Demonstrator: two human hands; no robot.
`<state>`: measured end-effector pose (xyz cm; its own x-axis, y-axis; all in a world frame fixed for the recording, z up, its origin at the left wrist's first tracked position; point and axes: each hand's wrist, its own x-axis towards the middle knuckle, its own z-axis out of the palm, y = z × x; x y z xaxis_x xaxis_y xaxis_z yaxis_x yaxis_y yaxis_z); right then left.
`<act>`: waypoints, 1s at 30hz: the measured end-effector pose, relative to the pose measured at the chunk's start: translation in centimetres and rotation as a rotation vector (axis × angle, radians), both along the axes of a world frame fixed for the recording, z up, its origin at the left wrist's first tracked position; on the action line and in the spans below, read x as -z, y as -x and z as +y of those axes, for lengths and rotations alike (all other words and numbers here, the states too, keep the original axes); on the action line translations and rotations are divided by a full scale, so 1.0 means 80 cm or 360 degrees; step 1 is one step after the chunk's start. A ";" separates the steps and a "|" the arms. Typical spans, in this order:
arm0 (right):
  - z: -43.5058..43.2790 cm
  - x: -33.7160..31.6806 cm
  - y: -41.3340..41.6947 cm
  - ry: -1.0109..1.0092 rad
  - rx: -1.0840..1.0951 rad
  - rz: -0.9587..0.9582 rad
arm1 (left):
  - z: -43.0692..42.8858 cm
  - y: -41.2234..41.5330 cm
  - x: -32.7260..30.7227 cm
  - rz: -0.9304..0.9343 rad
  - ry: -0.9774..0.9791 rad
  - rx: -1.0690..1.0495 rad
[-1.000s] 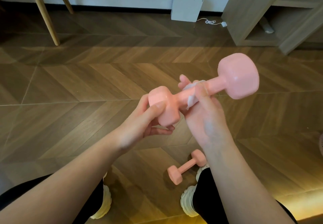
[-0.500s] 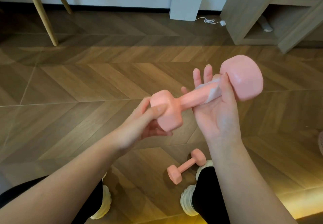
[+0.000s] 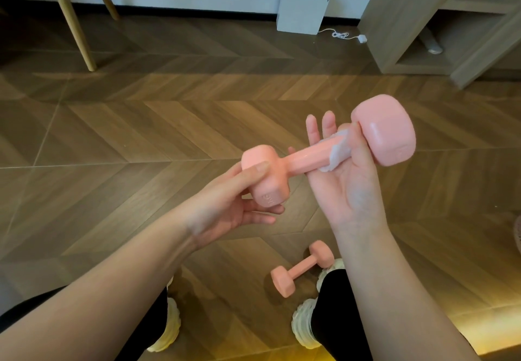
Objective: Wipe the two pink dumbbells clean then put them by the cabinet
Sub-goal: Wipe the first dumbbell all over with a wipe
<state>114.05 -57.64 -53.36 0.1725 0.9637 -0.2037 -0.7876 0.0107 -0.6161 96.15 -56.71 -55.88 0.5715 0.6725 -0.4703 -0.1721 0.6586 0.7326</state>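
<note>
Wiping step: the left hand grips one head of the dumbbell in mid-air; the right hand pinches a wipe round its handle. Next, probably the far head; the second dumbbell lies on the floor.

Pink dumbbells, white wipe, brown chevron-patterned floor.

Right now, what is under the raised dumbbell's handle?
A white wipe and the right hand cupping it; the dumbbell handle hides the wipe's far side.
</note>
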 end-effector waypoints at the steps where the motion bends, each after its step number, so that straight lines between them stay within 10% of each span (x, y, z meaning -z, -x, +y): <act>1: -0.001 0.000 0.000 0.0001 -0.0005 -0.0054 | -0.001 0.000 0.000 0.0030 -0.0037 -0.0014; 10: -0.017 0.020 0.040 0.0195 -0.0419 -0.1013 | -0.003 -0.006 -0.007 -0.0095 -0.0106 -0.0042; 30: 0.006 -0.001 0.003 0.0255 0.0163 -0.0009 | -0.008 -0.005 0.008 0.0231 -0.0359 -0.0157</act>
<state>113.80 -57.19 -53.32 0.2695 0.8964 -0.3519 -0.7839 -0.0080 -0.6208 96.51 -57.32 -56.50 0.4360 0.8183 -0.3746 -0.1098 0.4615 0.8803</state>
